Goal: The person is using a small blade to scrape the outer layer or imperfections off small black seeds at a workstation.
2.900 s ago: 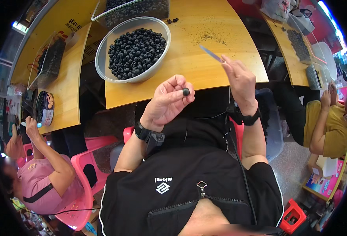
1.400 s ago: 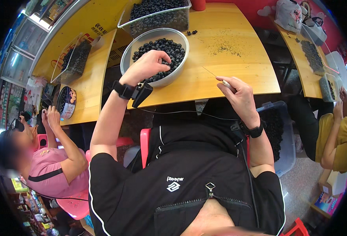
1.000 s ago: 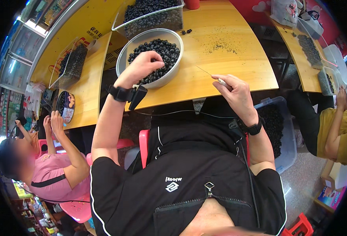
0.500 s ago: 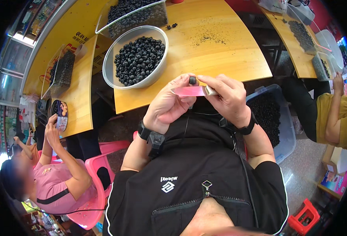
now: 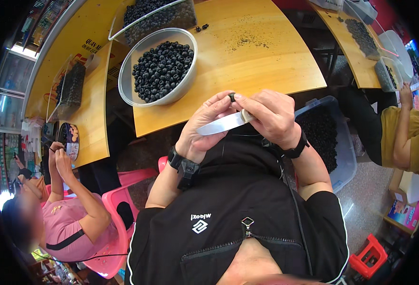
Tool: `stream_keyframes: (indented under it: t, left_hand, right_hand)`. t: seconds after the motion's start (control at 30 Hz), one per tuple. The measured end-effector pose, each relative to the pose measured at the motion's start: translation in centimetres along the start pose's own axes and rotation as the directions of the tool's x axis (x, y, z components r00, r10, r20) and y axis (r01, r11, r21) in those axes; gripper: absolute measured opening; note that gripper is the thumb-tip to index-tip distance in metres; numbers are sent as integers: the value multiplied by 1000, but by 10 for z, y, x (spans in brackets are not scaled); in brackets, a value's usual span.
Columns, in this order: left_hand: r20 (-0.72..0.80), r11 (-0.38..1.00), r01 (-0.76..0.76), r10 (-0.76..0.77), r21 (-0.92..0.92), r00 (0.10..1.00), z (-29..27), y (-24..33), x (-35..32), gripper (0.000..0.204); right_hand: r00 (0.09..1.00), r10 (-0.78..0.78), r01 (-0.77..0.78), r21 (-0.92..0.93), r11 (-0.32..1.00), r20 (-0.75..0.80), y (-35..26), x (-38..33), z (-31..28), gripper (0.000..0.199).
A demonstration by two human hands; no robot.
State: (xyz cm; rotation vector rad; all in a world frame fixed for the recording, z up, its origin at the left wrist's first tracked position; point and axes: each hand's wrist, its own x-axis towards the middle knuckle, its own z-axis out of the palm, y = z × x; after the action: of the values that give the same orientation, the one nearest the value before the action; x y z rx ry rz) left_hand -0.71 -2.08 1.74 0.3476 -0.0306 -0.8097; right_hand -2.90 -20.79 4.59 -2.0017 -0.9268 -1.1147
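Hands are up in front of my chest, both of them, meeting just below the near edge of the wooden counter (image 5: 266,61). One small dark berry (image 5: 231,97) sits pinched at the very top, between the fingertips of my left hand (image 5: 204,123) and those of my right hand (image 5: 271,116). One knife (image 5: 223,124) is in play: I see its pale blade lying crosswise, tip pointing to my left across the left palm, with the handle end buried in the right fist. So the right fingers are clenched on the knife, and the left fingers are curled in, thumb and forefinger closed on the berry.

Left wrist is bent back, palm turned towards me, a black watch (image 5: 183,164) strapped on it. Right wrist is cocked inward, with one black band (image 5: 295,149) around it. Both forearms rise from the lower edge and angle in towards each other.

Counting containers now: one round pale bowl (image 5: 128,90) heaped with dark berries stands on the counter to the left of my hands, well apart from them. One clear rectangular tub (image 5: 157,16) of the same berries stands just behind it. One more clear bin (image 5: 335,142) of berries sits low by my right elbow, off the counter. Two loose berries (image 5: 202,28) lie beside the tub.
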Motion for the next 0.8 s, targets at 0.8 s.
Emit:
stream_keyframes:
  t: [0.8]
  left_hand:
    - [-1, 996, -89, 89, 0, 996, 1, 7, -3, 21]
  right_hand:
    - [980, 160, -166, 41, 985, 120, -11, 14, 0, 37]
